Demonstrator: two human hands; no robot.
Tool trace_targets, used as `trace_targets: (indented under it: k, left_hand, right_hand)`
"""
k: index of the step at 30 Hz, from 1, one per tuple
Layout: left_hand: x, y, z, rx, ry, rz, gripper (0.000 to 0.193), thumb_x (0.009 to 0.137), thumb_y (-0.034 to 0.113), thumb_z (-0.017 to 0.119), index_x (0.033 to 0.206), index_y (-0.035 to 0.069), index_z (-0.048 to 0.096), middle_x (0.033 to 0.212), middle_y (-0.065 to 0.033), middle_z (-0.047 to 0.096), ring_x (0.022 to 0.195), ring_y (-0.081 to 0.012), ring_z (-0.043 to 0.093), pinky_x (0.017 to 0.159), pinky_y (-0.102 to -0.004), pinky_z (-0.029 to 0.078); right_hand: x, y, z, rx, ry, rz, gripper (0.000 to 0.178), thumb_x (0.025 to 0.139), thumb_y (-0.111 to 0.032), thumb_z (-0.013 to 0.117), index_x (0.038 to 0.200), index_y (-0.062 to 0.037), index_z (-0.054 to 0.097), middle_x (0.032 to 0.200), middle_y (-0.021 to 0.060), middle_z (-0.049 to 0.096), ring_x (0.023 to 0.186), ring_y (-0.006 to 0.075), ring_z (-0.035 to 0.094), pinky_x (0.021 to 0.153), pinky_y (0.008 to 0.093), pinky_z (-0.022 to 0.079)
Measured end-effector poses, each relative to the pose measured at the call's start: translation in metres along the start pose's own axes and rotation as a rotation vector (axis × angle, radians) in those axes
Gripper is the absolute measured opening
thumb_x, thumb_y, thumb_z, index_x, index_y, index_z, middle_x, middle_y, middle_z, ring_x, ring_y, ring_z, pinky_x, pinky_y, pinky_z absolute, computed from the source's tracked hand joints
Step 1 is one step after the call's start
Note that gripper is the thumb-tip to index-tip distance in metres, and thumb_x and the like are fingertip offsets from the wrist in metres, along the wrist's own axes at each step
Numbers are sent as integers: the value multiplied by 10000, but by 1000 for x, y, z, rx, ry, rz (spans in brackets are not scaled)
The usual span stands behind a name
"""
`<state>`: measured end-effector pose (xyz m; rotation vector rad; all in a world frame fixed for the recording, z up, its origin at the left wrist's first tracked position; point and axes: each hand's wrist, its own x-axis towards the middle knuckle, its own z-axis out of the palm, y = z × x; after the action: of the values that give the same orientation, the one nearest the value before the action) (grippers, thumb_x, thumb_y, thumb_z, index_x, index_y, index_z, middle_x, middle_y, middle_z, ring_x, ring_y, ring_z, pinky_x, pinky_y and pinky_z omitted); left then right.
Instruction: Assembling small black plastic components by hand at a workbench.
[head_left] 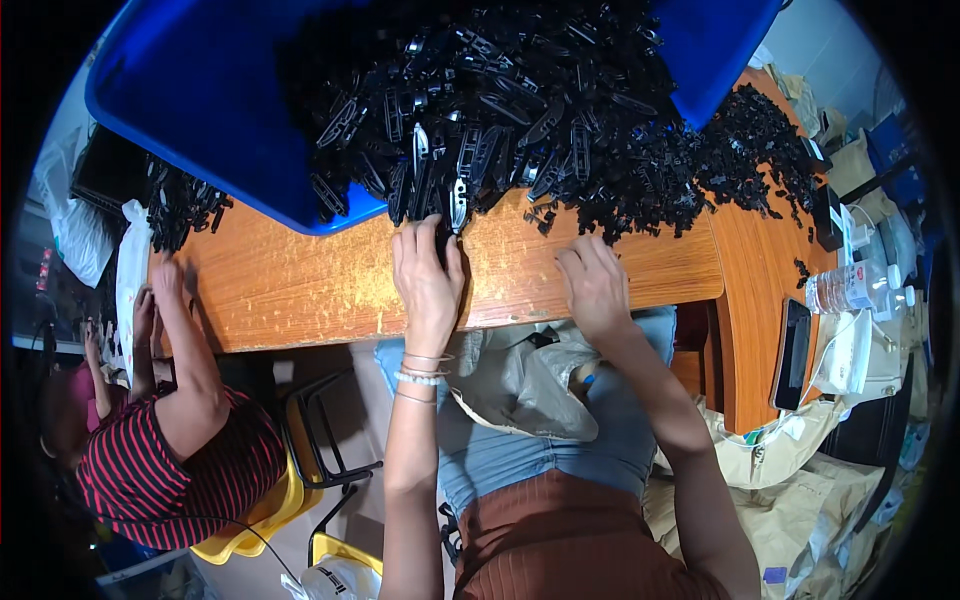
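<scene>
My left hand [428, 270], with bracelets at the wrist, is at the near side of a heap of long narrow black pieces [480, 130], some with shiny metal-looking faces. Between its thumb and fingers is one long black piece [443, 240], partly hidden by the fingers. To the right, my right hand [598, 285] rests over the wooden table [520, 270], its fingers curled together. Whatever they hold, if anything, is hidden. Just beyond it lies a pile of small black parts [650, 195].
A blue tray [200, 100] lies tipped under the heap. At right are a phone [792, 353] and a plastic bottle [845, 288]. A pale bag [530, 390] lies across my lap. A person in a striped top [180, 460] works at left, near a yellow stool [245, 525].
</scene>
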<state>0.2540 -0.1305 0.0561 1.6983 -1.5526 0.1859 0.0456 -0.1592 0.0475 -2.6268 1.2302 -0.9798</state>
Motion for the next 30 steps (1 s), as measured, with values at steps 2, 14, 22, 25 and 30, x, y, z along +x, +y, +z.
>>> trace_targets:
  k: [2, 14, 22, 25, 30]
  left_hand:
    - [-7, 3, -5, -25, -17, -10, 297, 764, 5, 631, 1051, -9, 556, 943, -173, 546, 904, -344, 505, 801, -417, 425]
    - [1, -5, -1, -10, -12, -26, 579, 744, 298, 751, 1190, 7, 525, 1266, -256, 433, 1165, -403, 419, 989, -467, 339]
    - [46, -4, 14, -11, -25, 111, 267, 773, 25, 607, 1037, -13, 586, 923, -167, 559, 891, -338, 527, 809, -425, 439]
    - [52, -11, 10, -18, 73, 108, 197, 773, 15, 592, 968, -15, 603, 857, -157, 560, 851, -331, 529, 774, -413, 440]
    - [6, 12, -18, -844, 114, -603, 121, 903, 84, 557, 964, -12, 598, 734, -70, 610, 560, -111, 543, 507, -246, 440]
  right_hand:
    - [1, -16, 0, 213, 41, 38, 149, 787, 29, 601, 936, 16, 596, 886, 134, 546, 798, 290, 576, 675, 370, 465]
    - [-7, -31, 23, 581, 53, 47, 142, 732, 48, 662, 869, 39, 626, 825, 122, 596, 814, 291, 567, 711, 356, 454]
    - [-6, -33, 20, 597, 95, 140, 127, 744, 62, 648, 867, 37, 626, 823, 128, 590, 786, 268, 558, 686, 333, 454]
    - [-7, -31, 19, 642, 101, 202, 120, 759, 72, 632, 876, 50, 621, 832, 123, 589, 767, 240, 561, 679, 305, 460]
    - [-13, -28, 10, 814, 81, 380, 112, 768, 75, 629, 877, 52, 619, 827, 96, 590, 743, 158, 562, 660, 254, 455]
